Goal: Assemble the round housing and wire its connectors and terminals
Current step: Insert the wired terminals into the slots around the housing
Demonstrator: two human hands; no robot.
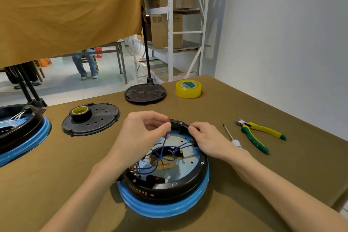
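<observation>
Two housings (165, 184) (20, 132), two lids (91, 118) (145, 93), two tape rolls (188, 88) (81, 112), perhaps six wires (163, 143)

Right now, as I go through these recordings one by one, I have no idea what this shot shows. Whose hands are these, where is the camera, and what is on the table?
There is no machine here: a person works with bare hands, and the one camera sits on their head, looking forward and down.

In front of them is a round black housing with a blue band, open on top, with blue wires inside. The left hand pinches one blue wire, lifting its metal terminal above the rim. The right hand rests on the far rim, its fingertips pinching something too small to tell.

On the olive-brown table lie two black round covers, one perforated with a black tape roll on it, one plain; a yellow tape roll; a screwdriver; green-and-yellow pliers; and a second housing at left.
</observation>
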